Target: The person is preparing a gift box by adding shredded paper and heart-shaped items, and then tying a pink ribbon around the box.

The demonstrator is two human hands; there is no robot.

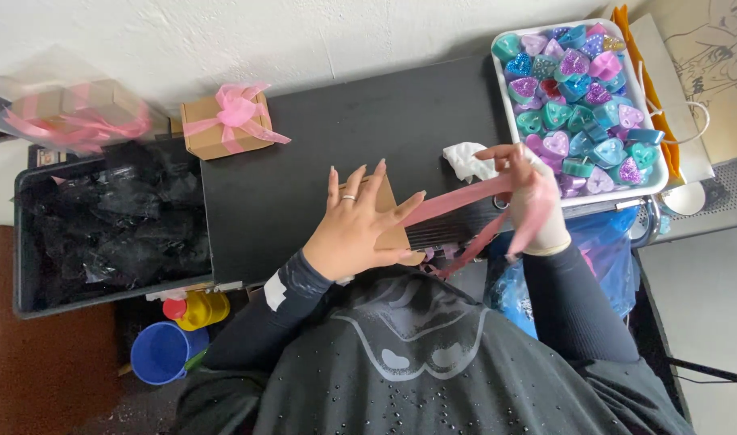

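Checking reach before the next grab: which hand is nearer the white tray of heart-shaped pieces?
Right. The right hand, holding the pink ribbon, sits at the white tray's near edge. The left hand rests on the small brown box, farther left.

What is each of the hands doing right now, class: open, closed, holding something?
Left hand: open, fingers spread, pressing flat on the small brown box.
Right hand: closed on the pink ribbon, which is stretched over to the box.
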